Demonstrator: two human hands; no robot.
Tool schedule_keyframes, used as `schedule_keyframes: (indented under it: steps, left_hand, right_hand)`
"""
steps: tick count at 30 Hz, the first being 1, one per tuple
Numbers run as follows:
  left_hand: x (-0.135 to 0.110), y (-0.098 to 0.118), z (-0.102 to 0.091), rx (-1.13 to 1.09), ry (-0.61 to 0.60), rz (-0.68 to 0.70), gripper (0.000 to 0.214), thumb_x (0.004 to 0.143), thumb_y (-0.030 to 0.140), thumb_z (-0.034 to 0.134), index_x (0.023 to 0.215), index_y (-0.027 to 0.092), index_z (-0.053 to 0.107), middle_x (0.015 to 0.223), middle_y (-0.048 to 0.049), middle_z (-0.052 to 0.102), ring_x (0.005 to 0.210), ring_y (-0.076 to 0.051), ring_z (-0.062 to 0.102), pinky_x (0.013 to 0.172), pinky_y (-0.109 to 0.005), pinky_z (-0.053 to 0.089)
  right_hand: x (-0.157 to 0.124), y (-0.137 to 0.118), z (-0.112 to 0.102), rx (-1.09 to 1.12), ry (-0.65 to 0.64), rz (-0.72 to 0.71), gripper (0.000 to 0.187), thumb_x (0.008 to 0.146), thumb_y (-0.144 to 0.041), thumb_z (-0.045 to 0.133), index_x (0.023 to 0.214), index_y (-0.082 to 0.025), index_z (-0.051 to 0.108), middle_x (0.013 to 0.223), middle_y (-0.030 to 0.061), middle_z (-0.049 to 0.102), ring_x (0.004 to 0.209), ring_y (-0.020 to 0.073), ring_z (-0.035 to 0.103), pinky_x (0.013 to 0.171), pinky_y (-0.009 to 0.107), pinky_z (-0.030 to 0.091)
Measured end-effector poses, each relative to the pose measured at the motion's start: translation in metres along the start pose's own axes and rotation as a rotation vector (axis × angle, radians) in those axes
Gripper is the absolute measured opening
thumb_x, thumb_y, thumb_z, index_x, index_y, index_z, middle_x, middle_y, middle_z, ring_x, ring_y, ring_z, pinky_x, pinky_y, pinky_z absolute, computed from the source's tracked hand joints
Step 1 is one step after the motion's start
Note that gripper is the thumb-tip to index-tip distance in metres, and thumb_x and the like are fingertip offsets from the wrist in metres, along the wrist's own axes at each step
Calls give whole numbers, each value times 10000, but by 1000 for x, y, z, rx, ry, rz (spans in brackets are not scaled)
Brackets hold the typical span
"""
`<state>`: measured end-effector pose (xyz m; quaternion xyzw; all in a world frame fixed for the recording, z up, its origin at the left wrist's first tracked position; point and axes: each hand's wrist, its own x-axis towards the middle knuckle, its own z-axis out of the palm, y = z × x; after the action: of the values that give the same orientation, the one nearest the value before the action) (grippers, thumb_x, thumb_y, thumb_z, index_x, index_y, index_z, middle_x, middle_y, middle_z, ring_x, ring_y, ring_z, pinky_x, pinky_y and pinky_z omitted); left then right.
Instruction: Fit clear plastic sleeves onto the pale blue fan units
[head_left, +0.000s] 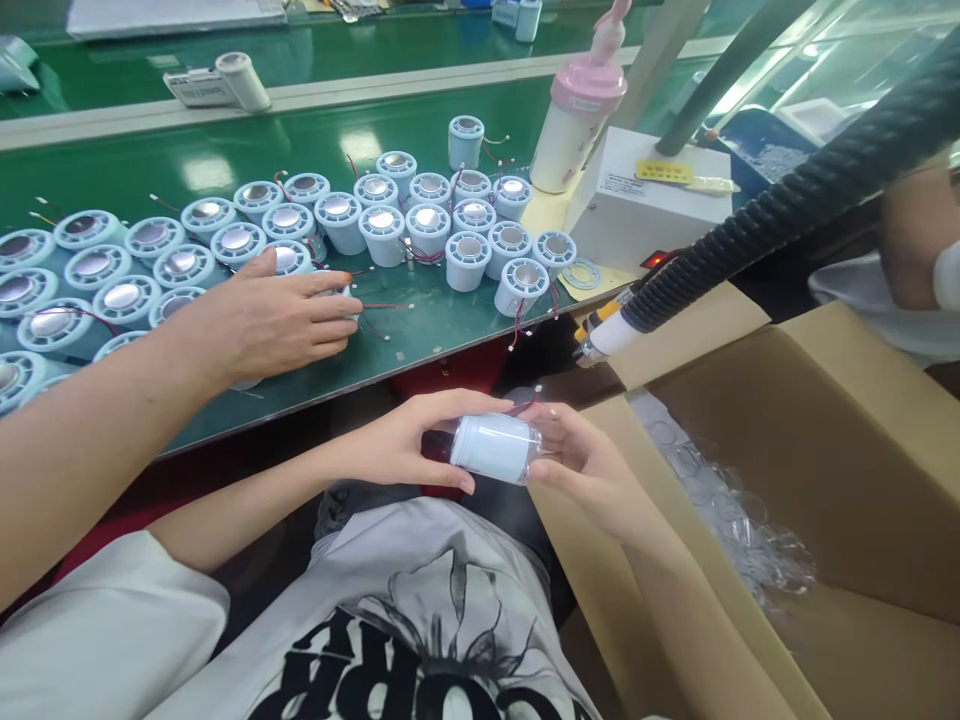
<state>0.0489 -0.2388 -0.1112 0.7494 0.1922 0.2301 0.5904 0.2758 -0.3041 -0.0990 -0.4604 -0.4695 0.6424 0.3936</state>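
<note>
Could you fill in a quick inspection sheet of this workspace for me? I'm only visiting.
Surface: green worktop, crowded with standing light-blue cylinders.
Job's things: one held cylinder, with clear plastic at one end.
Clutter: pink-lidded bottle, white box with a glowing red switch.
Hands: left hand and right hand hold opposite ends; another person's hand is among the cylinders.
Cables: thin wires trailing onto the worktop; black ribbed hose.
Surroundings: open cardboard box with clear plastic pieces inside.

Over thirty blue cylinders (429, 230), one bottle (574, 125), one hose (787, 197)
</note>
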Motion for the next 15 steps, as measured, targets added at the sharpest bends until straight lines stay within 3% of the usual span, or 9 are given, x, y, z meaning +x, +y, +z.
schedule_keyframes:
  steps: [9,15]
  left_hand:
    - [-1,-1,-1,6,-12,38,782,682,194,781,1381,284,441,1401,-114,491,1280,-263,482,1030,-368,444]
    - [-1,-2,-2,10,-30,46,782,692,190,775,1387,283,428,1415,-115,469,1298,-261,461,1044,-373,433]
  right_hand:
    - [5,9,4,220,37,167,408,709,-467,739,942,-203,532,788,-9,632,648,113,610,552,234,569]
    - [7,11,8,293,39,284,521,676,-598,713,915,-188,499,703,-7,654,561,134,653,497,226,562]
